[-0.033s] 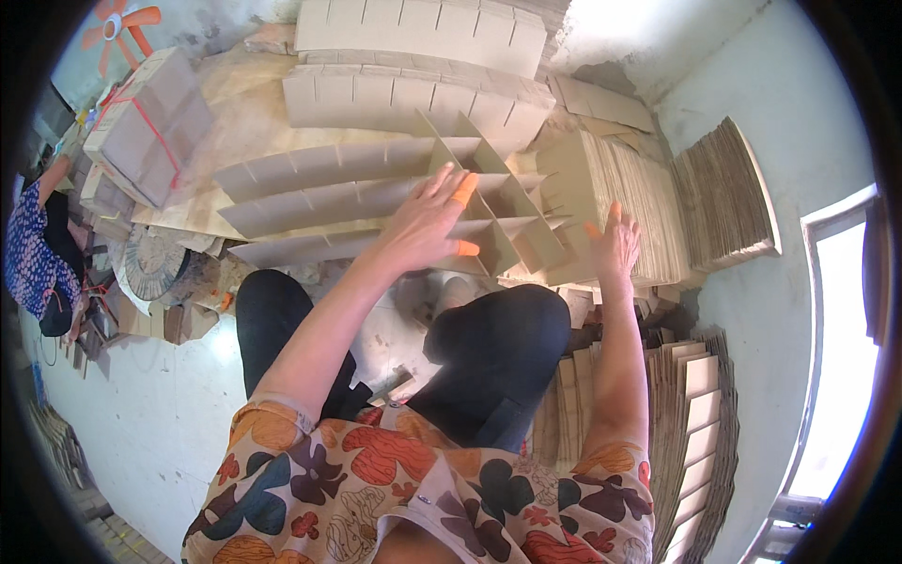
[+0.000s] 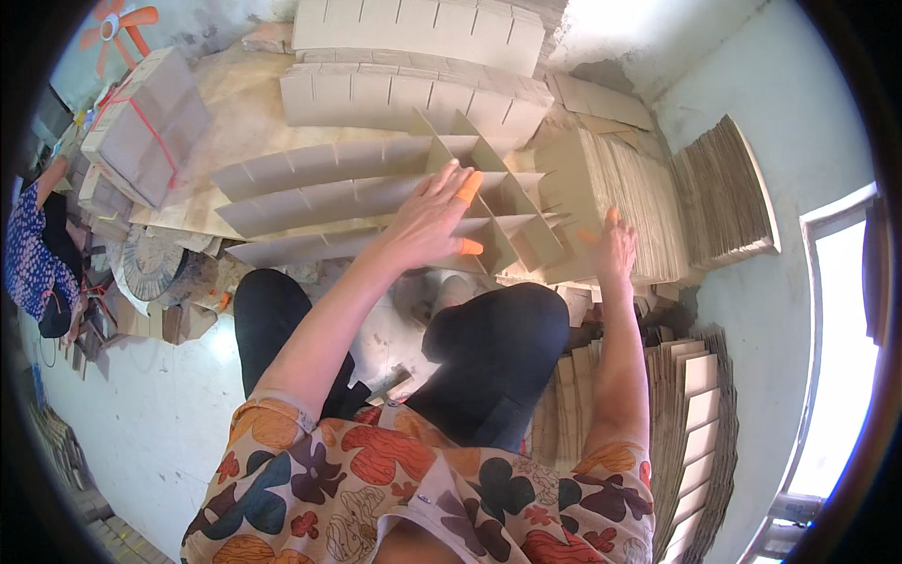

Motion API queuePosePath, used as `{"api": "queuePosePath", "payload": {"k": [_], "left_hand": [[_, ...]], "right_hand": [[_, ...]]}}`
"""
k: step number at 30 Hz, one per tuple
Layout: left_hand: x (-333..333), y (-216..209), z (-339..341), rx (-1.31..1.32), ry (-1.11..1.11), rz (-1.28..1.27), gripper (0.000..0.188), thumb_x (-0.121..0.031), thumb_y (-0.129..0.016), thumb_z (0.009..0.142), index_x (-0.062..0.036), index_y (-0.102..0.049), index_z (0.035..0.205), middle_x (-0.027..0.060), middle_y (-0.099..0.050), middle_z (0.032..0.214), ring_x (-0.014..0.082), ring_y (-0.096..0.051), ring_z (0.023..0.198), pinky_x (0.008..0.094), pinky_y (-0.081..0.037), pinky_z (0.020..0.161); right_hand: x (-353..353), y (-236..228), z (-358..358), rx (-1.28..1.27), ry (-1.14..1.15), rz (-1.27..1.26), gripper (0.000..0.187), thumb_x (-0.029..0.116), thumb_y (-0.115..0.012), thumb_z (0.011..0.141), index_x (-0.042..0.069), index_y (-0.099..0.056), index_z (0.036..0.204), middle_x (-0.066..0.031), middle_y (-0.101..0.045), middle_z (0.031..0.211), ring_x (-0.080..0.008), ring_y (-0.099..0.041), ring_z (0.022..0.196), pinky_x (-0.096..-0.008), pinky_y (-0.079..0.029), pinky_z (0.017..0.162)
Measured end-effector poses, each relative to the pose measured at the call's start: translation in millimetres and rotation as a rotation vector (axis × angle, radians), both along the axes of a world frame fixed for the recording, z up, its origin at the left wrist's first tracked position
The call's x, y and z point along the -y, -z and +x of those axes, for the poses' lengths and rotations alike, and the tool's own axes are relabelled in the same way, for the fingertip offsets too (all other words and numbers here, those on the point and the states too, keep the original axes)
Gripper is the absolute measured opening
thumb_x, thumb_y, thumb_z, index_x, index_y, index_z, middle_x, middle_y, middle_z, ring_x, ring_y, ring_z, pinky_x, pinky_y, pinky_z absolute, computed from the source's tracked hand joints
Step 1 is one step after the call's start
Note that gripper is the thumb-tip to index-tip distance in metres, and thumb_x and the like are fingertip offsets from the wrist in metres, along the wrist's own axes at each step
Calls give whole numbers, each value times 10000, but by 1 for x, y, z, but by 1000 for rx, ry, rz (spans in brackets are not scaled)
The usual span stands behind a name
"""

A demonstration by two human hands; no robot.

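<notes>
Three long slotted cardboard strips (image 2: pixel 310 195) stand on edge on the work surface, with shorter strips (image 2: pixel 515 195) crossing them at their right end as a partly interlocked divider grid. My left hand (image 2: pixel 434 214) lies over the grid near its left crossing strip, thumb and fingers apart, orange covers on the thumb and one finger. Its contact under the palm is hidden. My right hand (image 2: pixel 614 248) is at the near side of a thick stack of cardboard strips (image 2: pixel 628 193), fingers stretched, with orange covers on two digits. Nothing shows in its grasp.
Slotted cardboard stacks (image 2: pixel 413 99) stand at the back; another stack (image 2: pixel 728 197) leans on the right wall. More cardboard (image 2: pixel 691 414) is at my right side. A taped box (image 2: pixel 150 127) and an orange fan (image 2: pixel 115 28) are at far left, near another person (image 2: pixel 42 244).
My right hand has shifted very slightly left and its fingers have dipped a little. The left hand and the grid look the same.
</notes>
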State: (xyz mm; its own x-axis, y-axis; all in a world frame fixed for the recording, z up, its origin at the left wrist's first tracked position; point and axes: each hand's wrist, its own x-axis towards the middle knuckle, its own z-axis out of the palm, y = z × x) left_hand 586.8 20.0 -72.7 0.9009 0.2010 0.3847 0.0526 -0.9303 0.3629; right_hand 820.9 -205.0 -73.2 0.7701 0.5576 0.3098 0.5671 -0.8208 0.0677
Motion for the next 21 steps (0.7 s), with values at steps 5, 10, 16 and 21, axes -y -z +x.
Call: {"api": "queuePosePath", "payload": {"k": [5, 10, 16, 21], "left_hand": [[11, 4, 20, -236, 42, 80, 886, -485, -678, 733, 33, -325, 1359, 192, -327, 1429, 305, -236, 1369, 416, -231, 1105], [5, -11, 7, -191, -11, 14, 843, -451, -691, 732, -7, -347, 1361, 192, -366, 1405, 303, -275, 1350, 421, -237, 1094], [-21, 5, -71, 217, -218, -23, 598, -227, -765, 688, -14, -543, 1200, 166, -577, 1185, 325, -527, 1102, 404, -418, 930], [-33, 9, -107, 247, -313, 27, 446, -166, -756, 687, -20, -619, 1086, 151, -653, 935, 316, -593, 884, 401, -467, 783]], "right_hand": [[19, 30, 12, 56, -136, -59, 481, 224, -757, 690, 38, -523, 1066, -180, -558, 1039, -350, -512, 1020, -448, -453, 816], [17, 35, 35, -81, 4, 262, 412, 197, -741, 712, 22, -523, 1016, -182, -590, 984, -352, -560, 957, -419, -457, 794], [0, -18, 13, -101, 128, 694, 292, 118, -677, 797, 13, -513, 1015, -177, -624, 958, -302, -612, 888, -398, -473, 742], [-27, -98, -54, -84, -409, 818, 379, 49, -660, 810, 51, -542, 1170, -167, -642, 962, -236, -640, 806, -339, -497, 684]]}}
